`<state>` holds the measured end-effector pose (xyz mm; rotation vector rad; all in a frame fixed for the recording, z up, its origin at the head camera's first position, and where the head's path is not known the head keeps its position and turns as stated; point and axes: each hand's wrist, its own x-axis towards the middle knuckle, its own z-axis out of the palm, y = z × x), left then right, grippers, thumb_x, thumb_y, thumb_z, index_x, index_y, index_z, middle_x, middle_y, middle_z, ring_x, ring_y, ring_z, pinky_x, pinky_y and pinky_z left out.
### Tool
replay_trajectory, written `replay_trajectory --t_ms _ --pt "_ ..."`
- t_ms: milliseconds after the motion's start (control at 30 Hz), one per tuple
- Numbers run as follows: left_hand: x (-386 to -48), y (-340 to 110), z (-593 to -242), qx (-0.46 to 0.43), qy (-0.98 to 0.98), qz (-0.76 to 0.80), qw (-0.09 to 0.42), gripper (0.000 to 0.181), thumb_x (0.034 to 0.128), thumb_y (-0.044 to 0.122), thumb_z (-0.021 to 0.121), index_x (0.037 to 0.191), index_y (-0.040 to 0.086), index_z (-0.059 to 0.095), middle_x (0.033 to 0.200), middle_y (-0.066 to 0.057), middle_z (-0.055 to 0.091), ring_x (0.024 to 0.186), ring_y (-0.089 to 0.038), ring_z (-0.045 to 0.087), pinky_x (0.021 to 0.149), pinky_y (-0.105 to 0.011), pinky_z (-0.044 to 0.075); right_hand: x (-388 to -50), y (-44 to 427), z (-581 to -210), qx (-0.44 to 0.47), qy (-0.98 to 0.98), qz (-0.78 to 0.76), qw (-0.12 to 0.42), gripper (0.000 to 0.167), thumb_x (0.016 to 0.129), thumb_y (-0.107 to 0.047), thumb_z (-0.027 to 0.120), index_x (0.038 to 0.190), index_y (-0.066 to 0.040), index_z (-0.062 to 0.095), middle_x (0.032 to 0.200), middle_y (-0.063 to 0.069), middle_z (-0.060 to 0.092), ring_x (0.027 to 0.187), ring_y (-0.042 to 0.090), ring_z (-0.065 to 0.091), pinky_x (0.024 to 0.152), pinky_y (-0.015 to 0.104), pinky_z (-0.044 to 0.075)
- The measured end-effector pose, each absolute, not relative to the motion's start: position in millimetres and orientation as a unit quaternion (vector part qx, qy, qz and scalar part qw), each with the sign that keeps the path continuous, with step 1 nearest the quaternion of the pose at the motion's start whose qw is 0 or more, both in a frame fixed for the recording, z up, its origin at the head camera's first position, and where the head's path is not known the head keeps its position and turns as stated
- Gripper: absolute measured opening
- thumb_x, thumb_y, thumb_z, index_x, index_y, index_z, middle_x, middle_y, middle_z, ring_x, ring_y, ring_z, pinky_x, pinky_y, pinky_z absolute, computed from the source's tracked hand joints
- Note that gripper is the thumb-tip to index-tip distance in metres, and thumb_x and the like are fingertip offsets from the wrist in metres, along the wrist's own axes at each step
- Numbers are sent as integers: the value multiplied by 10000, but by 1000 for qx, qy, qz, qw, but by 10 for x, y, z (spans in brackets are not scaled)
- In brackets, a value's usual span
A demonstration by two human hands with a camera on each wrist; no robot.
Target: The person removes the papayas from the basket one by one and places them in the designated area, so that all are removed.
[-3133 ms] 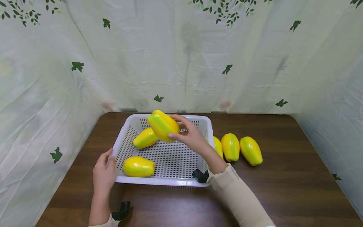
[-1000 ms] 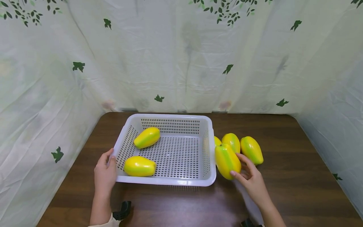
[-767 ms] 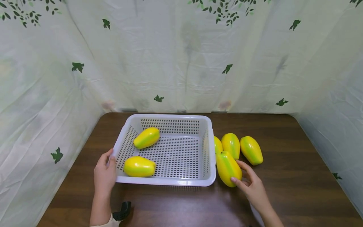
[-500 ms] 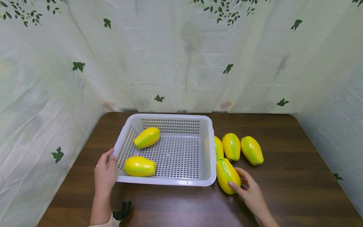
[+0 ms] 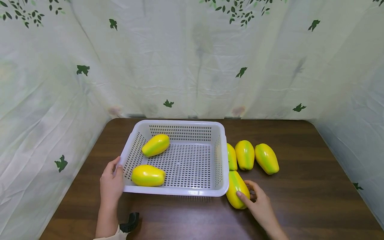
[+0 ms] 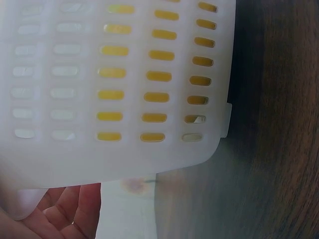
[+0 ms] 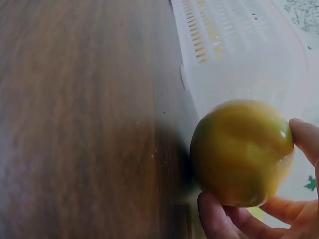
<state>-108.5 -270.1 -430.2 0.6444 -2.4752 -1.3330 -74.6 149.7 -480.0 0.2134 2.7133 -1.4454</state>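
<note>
My left hand [image 5: 111, 180] grips the left rim of a white perforated plastic basket [image 5: 177, 192]; in the left wrist view its curled fingers [image 6: 82, 209] show below the basket wall. Inside the basket lie two yellow-green papayas, one at the back left [image 5: 156, 145] and one at the front left [image 5: 148, 175]. My right hand [image 5: 259, 205] holds another papaya [image 5: 237, 191] between thumb and fingers, just outside the basket's front right corner. The right wrist view shows this papaya [image 7: 241, 154] end-on, low over or on the table; which of the two I cannot tell.
Three more papayas stand in a row right of the basket: one [image 5: 232, 156] partly hidden by its wall, a middle one [image 5: 245, 155] and a right one [image 5: 266, 159]. The brown wooden table [image 5: 315, 193] ends at a patterned curtain [image 5: 192, 66] behind.
The right hand has carried its papaya out from above the basket, over the right rim, then down and toward the front beside the basket. The left hand stays on the rim.
</note>
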Motion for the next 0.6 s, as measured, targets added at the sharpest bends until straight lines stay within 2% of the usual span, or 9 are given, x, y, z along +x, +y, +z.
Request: replay_trajectory --t_ms 233,333,600 --pt "-1116 -2748 -4396 223 -853 -454 131 488 943 432 312 1373 210 379 1364 -114 387 1128 -326 412 840 -572 385 -747 1474 -4787 65 894 -442 21 652 787 -530 593 1229 -65 471 1141 118 512 924 251 514 755 371 446" --pt "-1108 -2741 -4386 216 -852 -456 135 481 950 399 323 1369 171 385 1355 -142 391 1116 -348 413 868 -570 367 -742 1481 -4791 60 890 -451 13 632 805 -506 587 1238 -65 459 1155 123 490 940 264 494 742 370 451" --pt "-1073 -2690 -4283 213 -850 -462 137 461 960 337 329 1362 120 388 1352 -162 390 1124 -356 406 901 -565 342 -753 1525 -4735 1 882 -466 -78 499 846 -315 621 1223 -25 470 1136 150 489 996 310 474 800 478 423"
